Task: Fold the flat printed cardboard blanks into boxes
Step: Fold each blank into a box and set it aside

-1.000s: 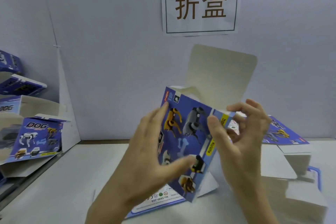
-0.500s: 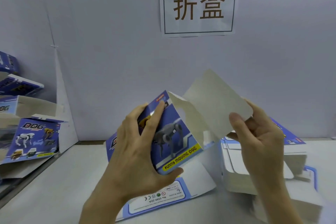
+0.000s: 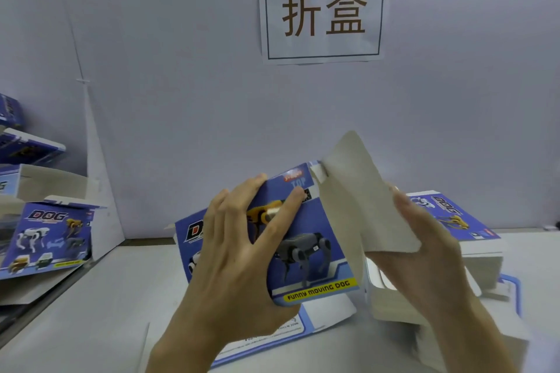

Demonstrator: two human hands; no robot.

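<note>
Since the box (image 3: 306, 254) is light, crease-prone card, your left hand (image 3: 239, 260) curls its fingers round the printed panel; whether your right hand (image 3: 433, 254) pinches the flap (image 3: 354, 200) right of the box, I cannot tell.

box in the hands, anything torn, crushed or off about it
Nothing stands out. The box, gripped by the left hand, shows no tears or crushed corners; the right hand holds its plain flap, open and not yet tucked in.

Packing bench: posted sign (image 3: 322, 12), stacked box blanks (image 3: 480, 263).
</note>
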